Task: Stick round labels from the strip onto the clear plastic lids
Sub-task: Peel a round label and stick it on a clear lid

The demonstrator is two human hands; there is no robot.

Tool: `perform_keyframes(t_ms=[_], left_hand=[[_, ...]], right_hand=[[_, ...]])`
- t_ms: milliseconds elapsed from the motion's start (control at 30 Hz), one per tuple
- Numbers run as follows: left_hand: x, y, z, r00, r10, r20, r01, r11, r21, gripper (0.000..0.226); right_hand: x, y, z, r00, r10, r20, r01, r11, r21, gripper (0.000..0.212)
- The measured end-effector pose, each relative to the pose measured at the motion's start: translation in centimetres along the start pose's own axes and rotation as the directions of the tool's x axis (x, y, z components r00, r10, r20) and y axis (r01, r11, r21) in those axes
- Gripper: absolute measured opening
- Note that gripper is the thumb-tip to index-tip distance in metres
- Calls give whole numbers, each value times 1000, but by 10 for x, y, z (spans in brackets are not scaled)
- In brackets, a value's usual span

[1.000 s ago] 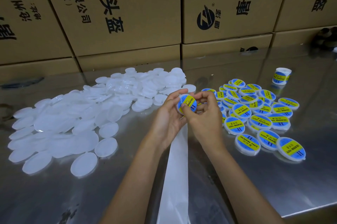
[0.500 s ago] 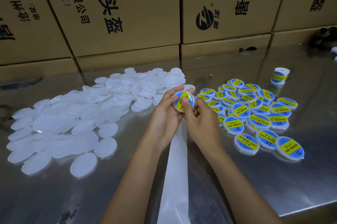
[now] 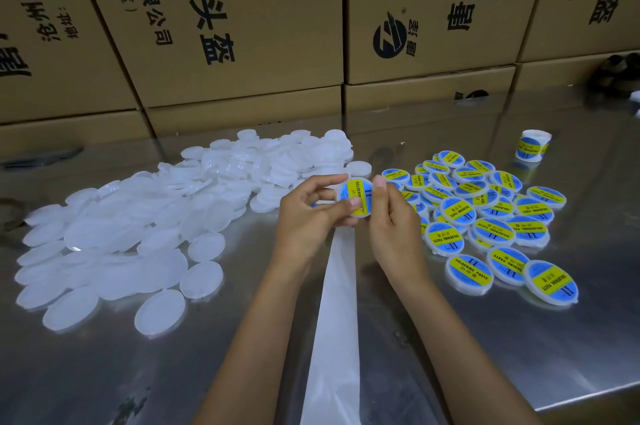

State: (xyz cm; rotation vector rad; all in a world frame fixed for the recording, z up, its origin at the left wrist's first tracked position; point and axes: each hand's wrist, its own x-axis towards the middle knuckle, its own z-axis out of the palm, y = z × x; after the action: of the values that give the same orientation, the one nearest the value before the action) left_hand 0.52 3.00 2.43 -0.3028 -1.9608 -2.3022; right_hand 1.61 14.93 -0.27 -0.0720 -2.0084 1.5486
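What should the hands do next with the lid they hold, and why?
Probably set it down with the labelled lids on the right. The held lid already wears its blue and yellow label, gripped by the left hand and right hand.

two hands [image 3: 311,217]; one label roll [image 3: 531,145]; one backing strip [image 3: 337,303]; labelled lids [image 3: 498,213], unlabelled lids [image 3: 166,217] too many to count.

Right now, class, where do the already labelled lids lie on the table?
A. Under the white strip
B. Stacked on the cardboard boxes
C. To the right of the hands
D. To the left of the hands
C: the labelled lids with blue and yellow stickers lie right of both hands, and the plain lids lie left.
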Motion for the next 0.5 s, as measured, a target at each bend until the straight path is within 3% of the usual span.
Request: perform_keyframes(t_ms=[167,367,500], left_hand=[[3,-2,-1,986,-33,-164,20,997,-77,16],[0,-3,6,973,9,-232,-27,997,-76,4],[-1,-3,6,986,12,-169,-22,998,-54,3]], right_hand=[[-7,3,7,990,17,137,-1,994,-111,47],[-6,7,5,999,-28,38,36,977,-211,58],[-4,7,4,998,-61,29,66,978,-198,51]])
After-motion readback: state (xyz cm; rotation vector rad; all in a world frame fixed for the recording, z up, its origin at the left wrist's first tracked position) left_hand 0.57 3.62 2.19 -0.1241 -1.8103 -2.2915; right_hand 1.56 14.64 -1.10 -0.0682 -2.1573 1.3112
